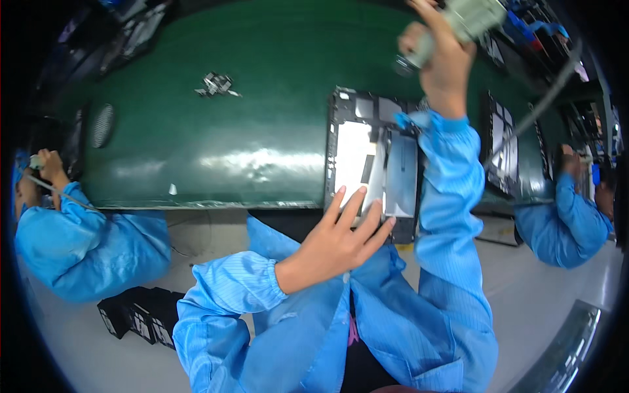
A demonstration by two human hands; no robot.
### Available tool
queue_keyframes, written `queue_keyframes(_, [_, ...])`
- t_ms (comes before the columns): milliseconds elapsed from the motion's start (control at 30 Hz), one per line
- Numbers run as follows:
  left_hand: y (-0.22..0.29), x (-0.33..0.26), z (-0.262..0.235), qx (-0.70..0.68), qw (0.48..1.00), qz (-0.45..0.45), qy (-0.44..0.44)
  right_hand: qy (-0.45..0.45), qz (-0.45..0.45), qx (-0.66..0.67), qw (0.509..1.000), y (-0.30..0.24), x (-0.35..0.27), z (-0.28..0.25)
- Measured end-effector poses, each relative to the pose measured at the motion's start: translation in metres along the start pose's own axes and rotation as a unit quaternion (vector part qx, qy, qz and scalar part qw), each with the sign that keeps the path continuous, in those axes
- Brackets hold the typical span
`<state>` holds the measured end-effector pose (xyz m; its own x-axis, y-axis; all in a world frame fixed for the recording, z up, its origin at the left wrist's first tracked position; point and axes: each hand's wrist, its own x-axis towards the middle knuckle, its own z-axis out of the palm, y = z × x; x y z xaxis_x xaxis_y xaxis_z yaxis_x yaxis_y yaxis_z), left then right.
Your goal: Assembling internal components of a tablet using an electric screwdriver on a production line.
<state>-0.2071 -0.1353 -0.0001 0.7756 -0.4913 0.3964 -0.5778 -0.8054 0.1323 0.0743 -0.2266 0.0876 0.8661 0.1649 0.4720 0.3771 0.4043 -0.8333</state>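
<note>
My left hand [337,245] lies with fingers spread on the lower part of a dark-framed flat device panel [354,154]. The panel has white and bluish-grey sheets inside its frame and reaches a little over the near table edge. My right hand [444,65] is stretched out above the panel's far right corner, its fingers wrapped round a pale green, pistol-shaped power tool [470,18]. The tool is blurred and does not touch the panel. My right sleeve hides part of the panel's right side.
On the green table [262,131] lie a small heap of silvery scraps [217,84] and an oval mesh piece [103,126]. Another panel [503,144] and a grey cable [547,101] are at right. Co-workers sit either side. Black parts [141,318] stand on the floor.
</note>
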Motion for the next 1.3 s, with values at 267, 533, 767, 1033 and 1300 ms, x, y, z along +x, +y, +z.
queue_keyframes(267, [-0.087, 0.063, -0.067, 0.101, 0.990, 0.001, 0.099, 0.182, -0.009, -0.210, 0.961, -0.054, 0.008, -0.105])
queue_keyframes(533, [-0.267, 0.144, 0.024, 0.266, 0.959, 0.042, 0.084, 0.204, -0.031, -0.225, 0.952, -0.041, 0.013, -0.126])
queue_keyframes(767, [-0.361, 0.219, 0.038, 0.183, 0.980, -0.002, 0.075, 0.184, -0.005, -0.225, 0.957, -0.033, 0.010, -0.115])
queue_keyframes(1033, [-0.350, 0.278, 0.047, 0.182, 0.957, 0.018, 0.225, 0.217, -0.058, -0.252, 0.941, -0.030, 0.008, -0.131])
queue_keyframes(1300, [-0.254, 0.528, 0.201, -0.334, 0.887, -0.301, 0.100, 0.245, -0.205, -0.402, 0.858, -0.039, 0.004, -0.137])
